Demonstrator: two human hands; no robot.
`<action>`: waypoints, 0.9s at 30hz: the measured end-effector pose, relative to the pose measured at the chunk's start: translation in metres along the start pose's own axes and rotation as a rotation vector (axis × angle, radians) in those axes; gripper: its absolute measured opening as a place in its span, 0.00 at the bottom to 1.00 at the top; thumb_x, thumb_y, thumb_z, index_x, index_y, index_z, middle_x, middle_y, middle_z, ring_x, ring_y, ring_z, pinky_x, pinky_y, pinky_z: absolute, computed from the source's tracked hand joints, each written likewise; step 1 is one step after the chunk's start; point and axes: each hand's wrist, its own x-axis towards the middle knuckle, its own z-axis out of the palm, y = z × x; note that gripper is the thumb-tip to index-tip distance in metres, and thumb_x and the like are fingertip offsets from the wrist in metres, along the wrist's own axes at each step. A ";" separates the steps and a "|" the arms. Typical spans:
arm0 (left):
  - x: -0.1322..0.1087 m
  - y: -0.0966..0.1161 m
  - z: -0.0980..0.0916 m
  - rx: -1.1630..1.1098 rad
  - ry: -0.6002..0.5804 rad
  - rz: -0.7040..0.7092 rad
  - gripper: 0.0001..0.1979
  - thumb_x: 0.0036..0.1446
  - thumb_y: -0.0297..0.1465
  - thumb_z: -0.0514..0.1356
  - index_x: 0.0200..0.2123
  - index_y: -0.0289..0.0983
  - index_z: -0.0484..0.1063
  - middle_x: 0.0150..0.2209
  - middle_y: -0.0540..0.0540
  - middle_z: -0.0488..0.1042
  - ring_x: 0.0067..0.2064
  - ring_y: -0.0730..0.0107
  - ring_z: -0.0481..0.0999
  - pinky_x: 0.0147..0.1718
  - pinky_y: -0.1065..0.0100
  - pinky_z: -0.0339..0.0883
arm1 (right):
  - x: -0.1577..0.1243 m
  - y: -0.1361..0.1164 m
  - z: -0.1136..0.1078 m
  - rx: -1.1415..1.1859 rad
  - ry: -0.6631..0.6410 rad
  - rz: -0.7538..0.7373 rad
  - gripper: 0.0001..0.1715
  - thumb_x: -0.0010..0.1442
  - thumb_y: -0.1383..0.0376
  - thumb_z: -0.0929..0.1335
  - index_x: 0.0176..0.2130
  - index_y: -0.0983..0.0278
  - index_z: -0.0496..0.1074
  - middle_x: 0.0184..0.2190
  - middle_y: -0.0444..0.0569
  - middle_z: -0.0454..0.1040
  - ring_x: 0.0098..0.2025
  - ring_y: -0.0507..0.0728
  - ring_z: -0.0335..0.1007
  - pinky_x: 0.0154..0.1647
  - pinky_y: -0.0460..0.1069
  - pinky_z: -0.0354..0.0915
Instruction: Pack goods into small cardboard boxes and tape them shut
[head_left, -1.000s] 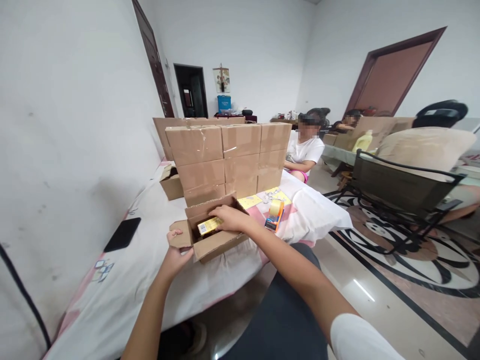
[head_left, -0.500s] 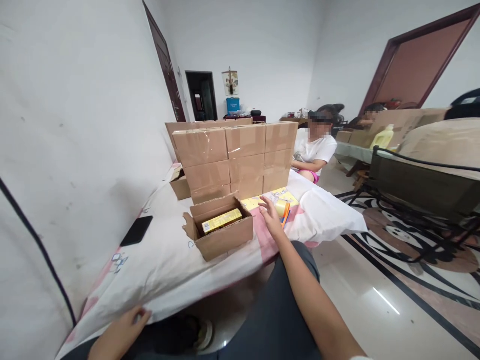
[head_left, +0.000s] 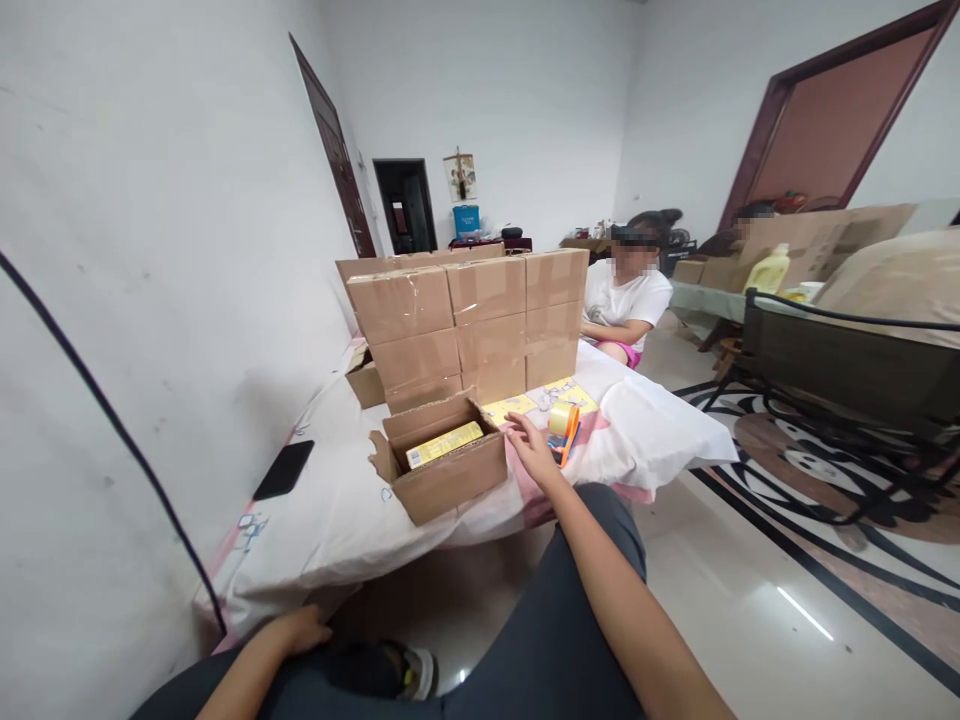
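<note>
An open cardboard box [head_left: 450, 480] sits near the front edge of a cloth-covered table [head_left: 330, 520], with a yellow packet [head_left: 444, 444] lying inside it. My right hand [head_left: 534, 452] hovers just right of the box, fingers spread and empty, close to an orange tape dispenser [head_left: 561, 428]. My left hand [head_left: 300, 632] rests low by my knee below the table edge, fingers curled; I cannot see anything in it.
A wall of sealed cardboard boxes [head_left: 469, 325] stands behind the open box. A black phone [head_left: 283, 469] lies at the table's left. Yellow sheets [head_left: 525, 404] lie by the dispenser. A person in a white shirt [head_left: 626, 300] sits beyond. A dark folding chair [head_left: 840, 370] stands at right.
My right hand left the packet in the box and moved out to the right. My left hand let go of the box flap and dropped down to my lap. The view shifted.
</note>
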 end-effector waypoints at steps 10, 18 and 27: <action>0.030 0.057 -0.007 -0.058 -0.084 0.128 0.08 0.41 0.36 0.56 0.26 0.39 0.67 0.31 0.48 0.76 0.40 0.60 0.75 0.40 0.66 0.65 | -0.017 0.030 -0.040 -0.075 0.154 -0.007 0.16 0.61 0.55 0.66 0.40 0.64 0.76 0.38 0.54 0.79 0.40 0.60 0.75 0.42 0.54 0.70; 0.035 0.083 -0.003 -0.152 -0.162 0.166 0.13 0.38 0.35 0.56 0.30 0.39 0.73 0.31 0.48 0.77 0.39 0.58 0.76 0.38 0.66 0.65 | -0.007 0.043 -0.067 -0.093 0.259 0.015 0.15 0.61 0.55 0.65 0.38 0.63 0.74 0.35 0.51 0.78 0.37 0.59 0.74 0.42 0.54 0.69; 0.027 0.054 0.006 -0.226 -0.208 -0.076 0.13 0.29 0.30 0.53 0.25 0.41 0.66 0.23 0.49 0.75 0.31 0.57 0.77 0.28 0.66 0.61 | 0.006 0.042 -0.043 -0.040 0.227 -0.012 0.14 0.59 0.57 0.65 0.36 0.63 0.74 0.31 0.50 0.76 0.33 0.57 0.72 0.36 0.51 0.69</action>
